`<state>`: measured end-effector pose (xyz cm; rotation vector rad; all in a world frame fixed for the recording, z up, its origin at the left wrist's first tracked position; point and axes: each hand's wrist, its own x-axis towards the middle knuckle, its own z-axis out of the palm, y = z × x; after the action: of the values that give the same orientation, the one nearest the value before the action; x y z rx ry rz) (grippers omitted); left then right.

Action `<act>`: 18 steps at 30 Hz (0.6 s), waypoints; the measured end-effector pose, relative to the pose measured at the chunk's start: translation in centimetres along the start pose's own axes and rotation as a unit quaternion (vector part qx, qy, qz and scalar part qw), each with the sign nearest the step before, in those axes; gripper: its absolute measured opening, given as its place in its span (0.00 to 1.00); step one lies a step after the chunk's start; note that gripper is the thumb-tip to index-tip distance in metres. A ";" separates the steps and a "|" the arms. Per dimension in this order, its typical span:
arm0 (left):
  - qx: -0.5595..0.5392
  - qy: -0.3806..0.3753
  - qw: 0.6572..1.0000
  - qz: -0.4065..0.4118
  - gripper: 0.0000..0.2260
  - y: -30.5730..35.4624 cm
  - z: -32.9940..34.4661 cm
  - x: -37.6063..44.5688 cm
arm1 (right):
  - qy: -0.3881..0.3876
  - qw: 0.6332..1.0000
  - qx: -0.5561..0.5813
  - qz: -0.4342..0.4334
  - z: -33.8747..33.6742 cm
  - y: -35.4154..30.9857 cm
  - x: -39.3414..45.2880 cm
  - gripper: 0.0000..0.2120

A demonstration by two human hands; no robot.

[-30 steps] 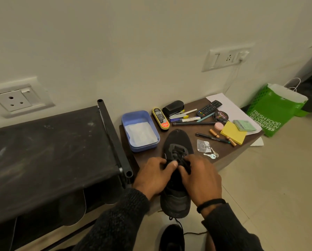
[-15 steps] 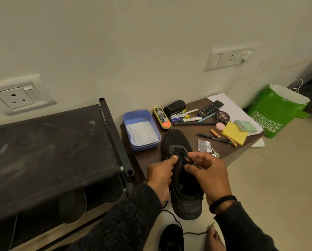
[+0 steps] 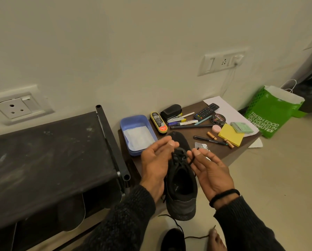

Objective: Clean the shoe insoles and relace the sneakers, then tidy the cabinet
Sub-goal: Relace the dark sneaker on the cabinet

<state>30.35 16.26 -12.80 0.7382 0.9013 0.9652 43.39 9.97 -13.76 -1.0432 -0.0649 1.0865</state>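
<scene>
A black sneaker (image 3: 181,185) lies on the front edge of a low brown table (image 3: 222,151), toe towards the wall and heel overhanging. My left hand (image 3: 155,165) is on its left side, thumb and fingertips pinching a black lace (image 3: 191,160) end above the eyelets. On the shoe's right, my right hand (image 3: 211,171) has its palm turned up and pinches the other end under the thumb. A second black shoe (image 3: 173,240) sits on the floor below, with a loose lace (image 3: 197,237) trailing beside it.
A dusty black shoe rack (image 3: 43,160) stands at the left, against the table. On the table are a blue tub (image 3: 133,118) holding a white cloth, shoe polish, pens, a remote and sticky notes. A green bag (image 3: 271,116) stands on the floor at the right.
Both hands have lifted off the sneaker's eyelets and spread apart, drawing the lace ends up and outward. The sneaker has slid a little further back off the table edge.
</scene>
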 end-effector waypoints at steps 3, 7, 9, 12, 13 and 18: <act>0.028 -0.007 0.995 0.091 0.12 0.9 0.1 0.1 | -0.012 1.000 0.017 0.010 0.0 0.2 0.4 0.09; 0.030 0.017 0.988 0.152 0.12 1.4 -0.2 0.6 | 0.007 0.999 0.022 0.026 -0.7 -0.1 1.4 0.17; 0.000 0.068 0.987 0.143 0.12 1.4 -0.9 1.2 | 0.035 0.999 0.028 0.031 -1.5 -0.3 1.9 0.22; -0.046 0.135 0.984 0.104 0.11 0.9 -1.7 2.2 | 0.090 0.994 0.041 0.047 -2.4 -0.1 2.5 0.21; -0.051 0.150 0.983 0.094 0.11 0.6 -1.8 2.3 | 0.101 0.993 0.041 0.054 -2.6 0.1 2.6 0.21; -0.043 0.174 0.980 0.084 0.09 0.1 -1.3 1.8 | 0.121 0.990 0.046 0.062 -3.0 0.4 2.9 0.21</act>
<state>29.60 18.10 -13.80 0.5857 1.1045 1.3020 46.14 10.14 -16.96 -1.1004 0.2466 1.0572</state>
